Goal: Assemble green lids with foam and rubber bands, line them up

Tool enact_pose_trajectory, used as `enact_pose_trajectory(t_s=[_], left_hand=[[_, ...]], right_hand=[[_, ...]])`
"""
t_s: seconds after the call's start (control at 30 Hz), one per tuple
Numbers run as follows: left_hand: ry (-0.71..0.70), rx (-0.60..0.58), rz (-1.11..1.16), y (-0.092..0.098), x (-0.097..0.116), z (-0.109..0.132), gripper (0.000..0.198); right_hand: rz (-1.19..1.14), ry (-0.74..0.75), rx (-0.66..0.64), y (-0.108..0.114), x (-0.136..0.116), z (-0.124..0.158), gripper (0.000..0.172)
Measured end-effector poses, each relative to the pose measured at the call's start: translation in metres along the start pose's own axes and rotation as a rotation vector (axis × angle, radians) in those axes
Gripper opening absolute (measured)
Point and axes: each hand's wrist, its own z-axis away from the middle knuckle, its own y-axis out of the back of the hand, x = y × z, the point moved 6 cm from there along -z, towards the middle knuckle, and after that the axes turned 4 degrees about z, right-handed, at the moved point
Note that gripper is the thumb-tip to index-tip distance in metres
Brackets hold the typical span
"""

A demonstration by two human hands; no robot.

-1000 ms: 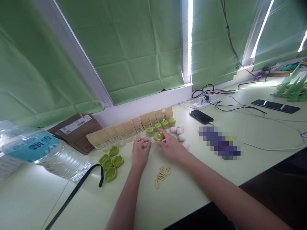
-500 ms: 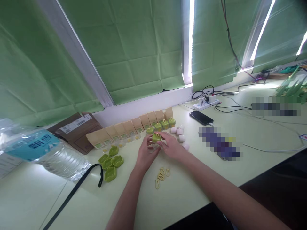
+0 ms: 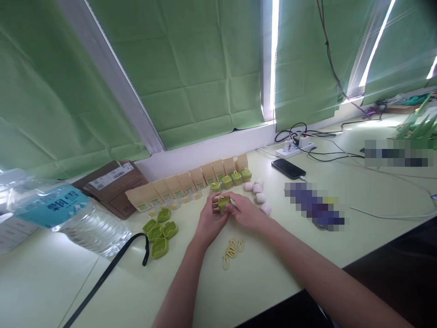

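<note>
My left hand [image 3: 209,222] and my right hand [image 3: 246,212] meet over the pale green table [image 3: 280,264], both closed round one small green case [image 3: 223,203] with a yellow loop on top. Behind them a row of tan paper boxes [image 3: 186,182] leans along the wall, with several assembled green cases [image 3: 231,181] in front of its right end. Loose green case halves [image 3: 158,232] lie to the left of my left hand. A little heap of yellow loops [image 3: 231,251] lies under my forearms. White pieces [image 3: 258,194] sit to the right of my right hand.
A lying water bottle [image 3: 68,217] and a black strap [image 3: 112,268] are at the left. Brown cardboard [image 3: 109,182] rests against the wall. A black phone [image 3: 287,168], a power strip [image 3: 295,146] and cables lie at the back right.
My right hand lifted the green case off the table and my left hand came across to join it. Both hands now hold it together, slightly nearer to me.
</note>
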Motion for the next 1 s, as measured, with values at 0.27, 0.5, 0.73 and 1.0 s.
enact_pose_trajectory(t_s=[0.27, 0.5, 0.73, 1.0], left_hand=[[-0.01, -0.02, -0.009, -0.001, 0.003, 0.0, 0.061], [-0.013, -0.024, -0.009, -0.001, 0.003, 0.0, 0.061], [-0.006, -0.025, -0.007, -0.001, 0.003, 0.001, 0.061], [-0.047, 0.066, -0.038, 0.008, 0.005, 0.001, 0.039]], right_hand=[[0.022, -0.071, -0.056, 0.0, 0.001, 0.001, 0.03], [-0.072, -0.046, 0.048, 0.008, -0.003, 0.0, 0.026], [-0.101, -0.043, 0.192, 0.015, 0.006, -0.002, 0.023], [-0.139, -0.043, 0.218, 0.019, 0.003, -0.002, 0.022]])
